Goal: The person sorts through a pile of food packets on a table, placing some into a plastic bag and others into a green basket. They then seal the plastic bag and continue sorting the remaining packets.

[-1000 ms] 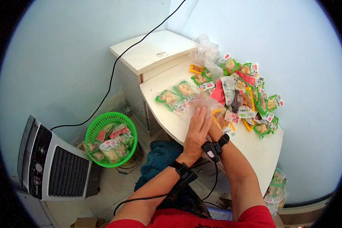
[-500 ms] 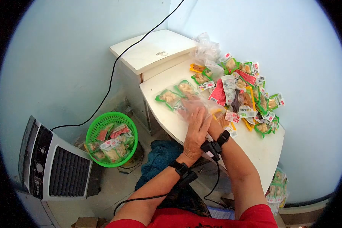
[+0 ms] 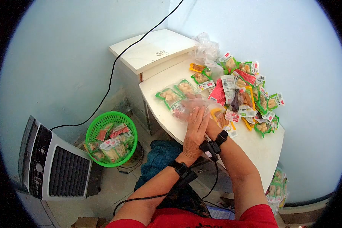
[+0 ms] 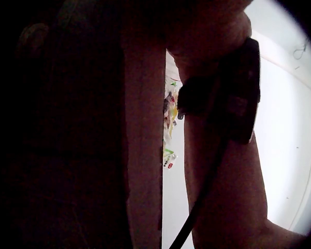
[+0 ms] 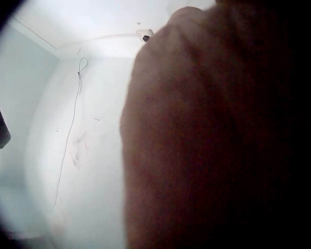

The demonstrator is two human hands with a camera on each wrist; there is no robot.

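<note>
In the head view my left hand lies with straight fingers over the mouth of a clear plastic bag, crossing my right hand. My right hand shows blurred through the film, and its fingers are partly covered by the bag and the left hand. Just beyond the fingertips, green-edged food packets lie on the white desk. The left wrist view is mostly dark, with the right wrist's strapped camera in it. A blurred hand fills much of the right wrist view.
A heap of sealed food packets covers the desk's right side, with crumpled clear bags behind it. Lower left, a green basket holds packets beside an air cooler. Black cables hang near; more packets sit below the desk's right edge.
A second ago the right hand was mostly hidden; now its fingers show further left inside the clear bag. The left hand stays over it, shifted slightly left.
</note>
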